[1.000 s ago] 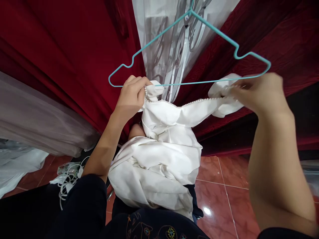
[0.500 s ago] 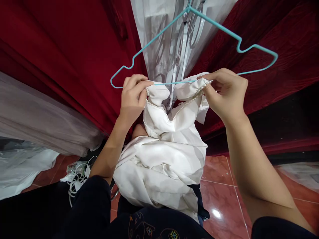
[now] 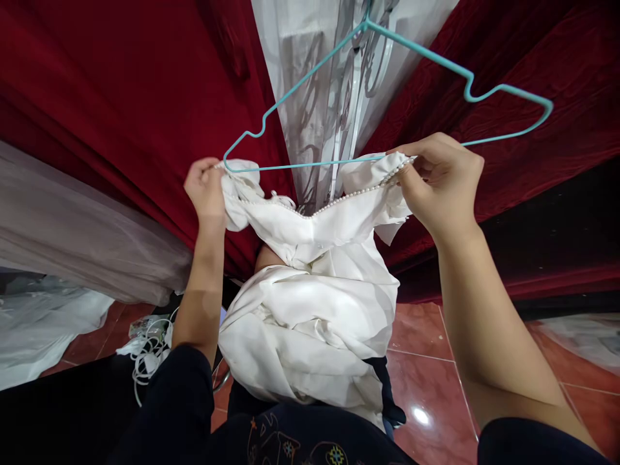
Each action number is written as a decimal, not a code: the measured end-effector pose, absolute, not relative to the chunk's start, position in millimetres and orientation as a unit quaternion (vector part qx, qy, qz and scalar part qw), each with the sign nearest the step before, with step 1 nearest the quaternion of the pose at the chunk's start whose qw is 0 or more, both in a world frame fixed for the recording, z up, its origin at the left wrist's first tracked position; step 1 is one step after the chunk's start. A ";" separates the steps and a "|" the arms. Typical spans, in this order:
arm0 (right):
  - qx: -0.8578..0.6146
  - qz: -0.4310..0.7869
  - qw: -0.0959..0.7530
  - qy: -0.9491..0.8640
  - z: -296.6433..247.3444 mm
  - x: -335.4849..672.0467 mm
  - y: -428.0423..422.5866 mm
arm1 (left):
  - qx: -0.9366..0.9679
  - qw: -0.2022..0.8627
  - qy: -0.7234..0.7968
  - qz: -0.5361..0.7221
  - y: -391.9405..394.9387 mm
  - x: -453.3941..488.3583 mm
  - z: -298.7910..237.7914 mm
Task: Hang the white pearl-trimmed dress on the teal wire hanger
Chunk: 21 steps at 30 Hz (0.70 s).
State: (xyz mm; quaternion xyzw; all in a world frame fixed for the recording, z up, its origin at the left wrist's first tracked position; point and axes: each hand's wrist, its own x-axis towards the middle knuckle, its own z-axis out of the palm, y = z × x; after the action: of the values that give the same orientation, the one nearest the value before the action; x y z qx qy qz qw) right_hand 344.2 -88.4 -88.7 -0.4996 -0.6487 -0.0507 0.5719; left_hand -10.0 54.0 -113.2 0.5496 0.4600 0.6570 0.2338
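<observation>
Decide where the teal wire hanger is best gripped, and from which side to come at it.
Probably the bare sloping wire just under the apex of the hanger, reached from below. The bottom bar is crowded: the left hand bunches the white garment at its left tip, and the right hand pinches the pearl-edged neckline close by it.

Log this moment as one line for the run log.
left hand: grips white garment at teal hanger left end | right hand: pinches pearl trim by hanger bar
</observation>
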 end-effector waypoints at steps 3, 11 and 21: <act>-0.505 -0.048 0.575 -0.642 -89.8 341.0 -89.4 | 0.581 0.105 0.400 0.701 75.4 -9.4 -64.8; -0.524 -0.051 0.568 -0.632 -91.4 333.3 -96.4 | 0.785 0.100 0.234 0.565 42.6 55.2 -15.2; -0.495 -0.069 0.573 -0.649 -101.1 334.4 -91.3 | 0.897 0.036 0.189 0.398 -5.1 94.2 -88.2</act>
State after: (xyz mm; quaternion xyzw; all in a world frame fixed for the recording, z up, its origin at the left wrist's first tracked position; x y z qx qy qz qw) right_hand 334.4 -91.3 -101.1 -0.4952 -0.6493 -0.0686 0.5731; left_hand 94.2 -5.1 -88.2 0.8972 0.1886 0.3978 0.0357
